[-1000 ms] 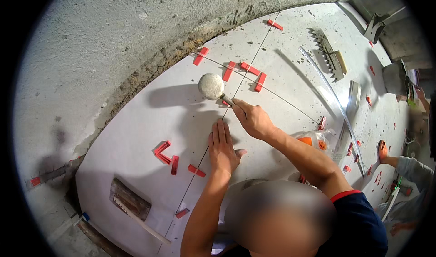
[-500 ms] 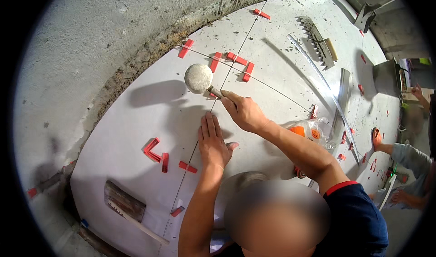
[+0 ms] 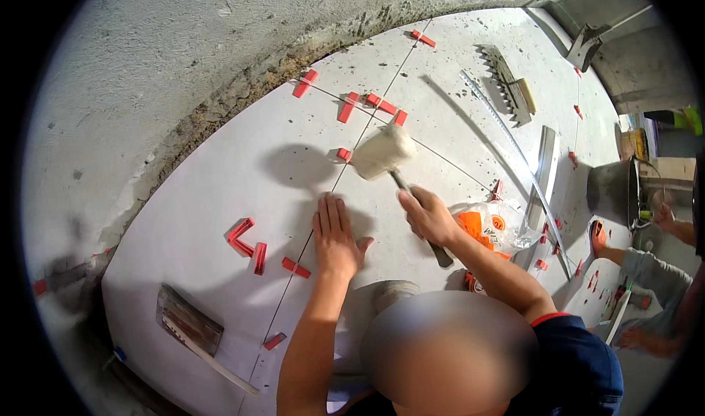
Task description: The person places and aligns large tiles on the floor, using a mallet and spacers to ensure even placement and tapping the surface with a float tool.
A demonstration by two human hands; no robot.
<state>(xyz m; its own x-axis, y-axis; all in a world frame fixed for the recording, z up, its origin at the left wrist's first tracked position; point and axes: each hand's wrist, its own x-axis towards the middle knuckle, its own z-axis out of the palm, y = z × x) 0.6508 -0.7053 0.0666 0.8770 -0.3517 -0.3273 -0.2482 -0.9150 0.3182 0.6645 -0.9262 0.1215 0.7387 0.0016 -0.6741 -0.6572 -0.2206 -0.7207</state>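
Note:
My right hand (image 3: 432, 216) is closed round the dark handle of a mallet (image 3: 383, 152) with a pale, rounded head. The head hangs over the large pale floor tiles (image 3: 198, 188), close to a joint; whether it touches the tile I cannot tell. Flat on the tile, beside the same joint, lies my left hand (image 3: 338, 238) with its fingers stretched out. Red levelling wedges (image 3: 380, 104) sit along the joints around the tile corners. Two loose red wedges (image 3: 241, 230) lie together left of my left hand, and another red wedge (image 3: 296, 267) straddles the joint beside my wrist.
A notched trowel (image 3: 507, 85), a long metal ruler (image 3: 507, 144) and a clear bag with orange print (image 3: 492, 225) lie to the right. Another trowel (image 3: 189, 319) lies lower left. A rough concrete wall (image 3: 169, 63) borders the tiles. At right are a bucket (image 3: 613, 192) and another person's legs and hands.
The mallet and my right hand have moved right and toward me, and the mallet head has turned from end-on to side-on. My left hand stays flat on the tile.

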